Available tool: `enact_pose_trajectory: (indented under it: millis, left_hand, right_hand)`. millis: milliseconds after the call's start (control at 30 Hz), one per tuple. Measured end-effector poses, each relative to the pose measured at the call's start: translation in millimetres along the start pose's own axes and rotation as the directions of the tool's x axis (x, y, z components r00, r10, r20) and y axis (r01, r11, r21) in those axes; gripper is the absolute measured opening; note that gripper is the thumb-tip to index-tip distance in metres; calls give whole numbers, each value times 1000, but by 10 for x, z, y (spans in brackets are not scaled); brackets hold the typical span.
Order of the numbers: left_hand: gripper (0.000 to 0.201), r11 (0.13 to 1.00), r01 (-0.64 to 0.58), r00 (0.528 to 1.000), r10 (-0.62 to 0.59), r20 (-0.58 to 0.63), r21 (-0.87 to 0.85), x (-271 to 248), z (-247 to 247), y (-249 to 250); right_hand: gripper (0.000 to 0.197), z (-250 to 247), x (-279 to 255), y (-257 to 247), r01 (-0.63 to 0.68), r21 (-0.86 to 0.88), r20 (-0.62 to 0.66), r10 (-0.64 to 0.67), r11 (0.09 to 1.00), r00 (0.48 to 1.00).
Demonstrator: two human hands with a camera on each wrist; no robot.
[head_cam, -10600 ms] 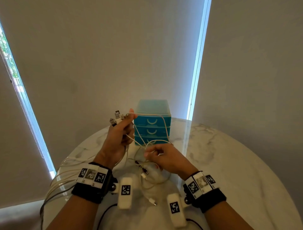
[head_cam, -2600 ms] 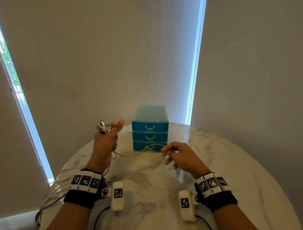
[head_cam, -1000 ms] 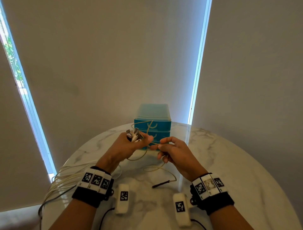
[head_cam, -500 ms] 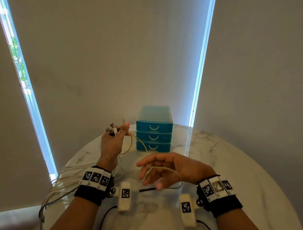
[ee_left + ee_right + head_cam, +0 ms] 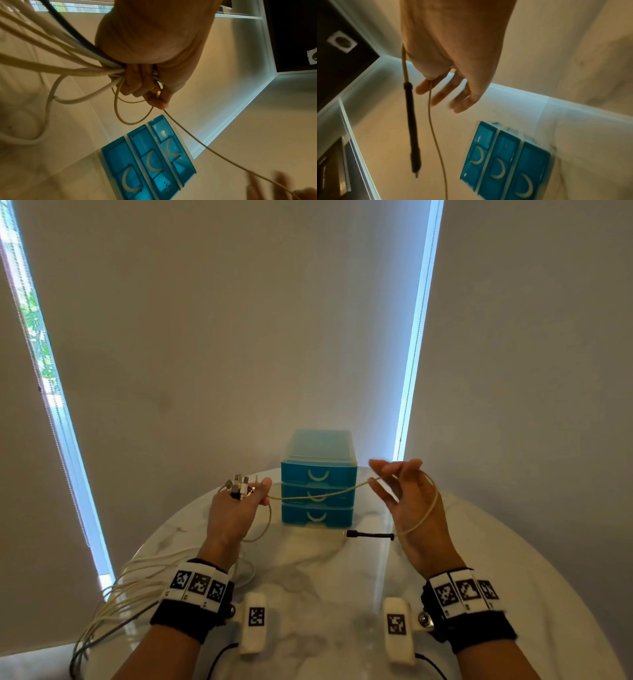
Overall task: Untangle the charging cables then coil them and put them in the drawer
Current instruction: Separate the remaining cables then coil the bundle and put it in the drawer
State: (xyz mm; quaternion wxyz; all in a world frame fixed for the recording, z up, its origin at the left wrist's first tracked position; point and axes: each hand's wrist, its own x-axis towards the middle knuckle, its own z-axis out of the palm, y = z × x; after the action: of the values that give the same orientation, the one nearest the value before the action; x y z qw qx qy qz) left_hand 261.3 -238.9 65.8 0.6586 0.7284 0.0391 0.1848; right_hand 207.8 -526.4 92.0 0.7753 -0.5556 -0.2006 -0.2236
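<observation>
While the left hand (image 5: 236, 510) keeps gripping the bundled white charging cables (image 5: 56, 59) near the round marble table's (image 5: 507, 570) left edge, the right hand (image 5: 409, 505), fingers now spread open, has swung right, looping the thin beige cable (image 5: 315, 495) over itself: coiling begun. Blue plastic three-drawer unit (image 5: 318, 477) stands closed at the far edge; fingertips blur.

The left hand (image 5: 233, 517) holds a bunch of plugs (image 5: 238, 488) up and pinches a thin tan cable (image 5: 318, 495). The cable runs across the front of the blue drawers (image 5: 318, 479) and loops around the right hand (image 5: 412, 508), whose fingers are spread. Its black end (image 5: 370, 534) hangs over the white table (image 5: 325, 570).
</observation>
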Motion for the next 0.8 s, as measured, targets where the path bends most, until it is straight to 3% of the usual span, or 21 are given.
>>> enact_pose_trajectory:
  millis: [67, 100, 133, 200, 233, 333, 400, 467, 533, 633, 733, 800]
  left_hand:
    - [45, 1000, 8, 999, -9, 34, 29, -27, 5, 16]
    - [45, 999, 0, 999, -2, 54, 33, -40, 8, 20]
    - [45, 999, -17, 997, 13, 78, 39, -56, 16, 25]
    - [45, 996, -49, 991, 39, 126, 75, -94, 38, 28]
    - [45, 994, -56, 989, 43, 138, 97, -107, 48, 30]
    - [42, 989, -39, 990, 19, 137, 144, -92, 34, 23]
    - [41, 987, -29, 990, 7, 138, 160, -74, 3, 14]
    - [42, 987, -23, 989, -2, 150, 161, -73, -16, 17]
    - [39, 986, -23, 985, -6, 173, 166, -87, -15, 29]
    - [35, 984, -31, 981, -4, 193, 175, -112, -32, 59]
    - [38, 983, -30, 979, -8, 206, 180, -117, -76, 81]
    - [41, 979, -38, 977, -6, 212, 201, -132, -98, 102]
  right_hand:
    - [44, 8, 52, 13, -58, 35, 164, 52, 998, 985]
    - [41, 42, 60, 12, -55, -61, 233, 68, 997, 970]
    - [40, 71, 31, 23, -23, -255, 222, 82, 967, 972]
    - [38, 120, -64, 99, 73, -664, 144, 31, 745, 989]
    - [34, 126, -99, 156, 67, -733, 156, 71, 677, 985]
    - [31, 123, -142, 228, -117, -616, 242, 328, 779, 913]
    - [32, 103, -99, 175, -195, -590, 265, 415, 784, 870]
    - [32, 106, -140, 53, -128, -698, 308, 457, 704, 834]
    - [29, 129, -183, -86, -106, -723, 343, 487, 683, 803]
    - [24, 137, -203, -234, -166, -623, 311, 437, 764, 844]
    - [23, 132, -197, -355, -252, -431, 135, 338, 867, 931]
    - [25, 100, -176, -403, -254, -296, 6, 268, 921, 963]
